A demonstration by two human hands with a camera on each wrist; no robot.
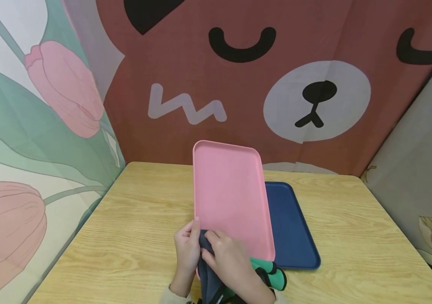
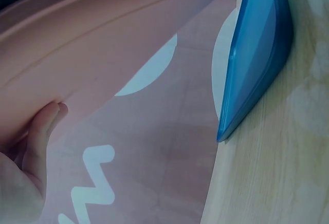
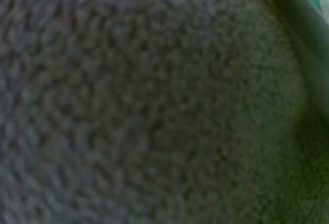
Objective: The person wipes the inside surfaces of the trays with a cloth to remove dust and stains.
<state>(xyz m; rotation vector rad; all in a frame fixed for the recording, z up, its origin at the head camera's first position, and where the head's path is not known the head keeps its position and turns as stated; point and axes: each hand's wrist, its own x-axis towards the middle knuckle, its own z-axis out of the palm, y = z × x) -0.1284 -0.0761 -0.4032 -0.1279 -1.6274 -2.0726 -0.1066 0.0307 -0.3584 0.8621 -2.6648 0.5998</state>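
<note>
In the head view a pink tray (image 1: 231, 190) is held up and tilted above the table, its inner face toward me. My left hand (image 1: 187, 247) grips its lower left edge; the left wrist view shows fingers of that hand (image 2: 38, 152) against the tray's underside (image 2: 87, 59). A dark grey cloth (image 1: 209, 283) hangs over the tray's near left part. My right hand (image 1: 229, 256) holds the cloth with curled fingers, pressed to the tray. Blurred grey fabric (image 3: 144, 100) fills the right wrist view.
A dark blue tray (image 1: 293, 228) lies on the wooden table (image 1: 124, 236), partly behind the pink one. Green fabric with black edging (image 1: 277, 276) shows beside my right wrist. A printed bear curtain (image 1: 178, 143) hangs behind the table, with more printed cloth at both sides.
</note>
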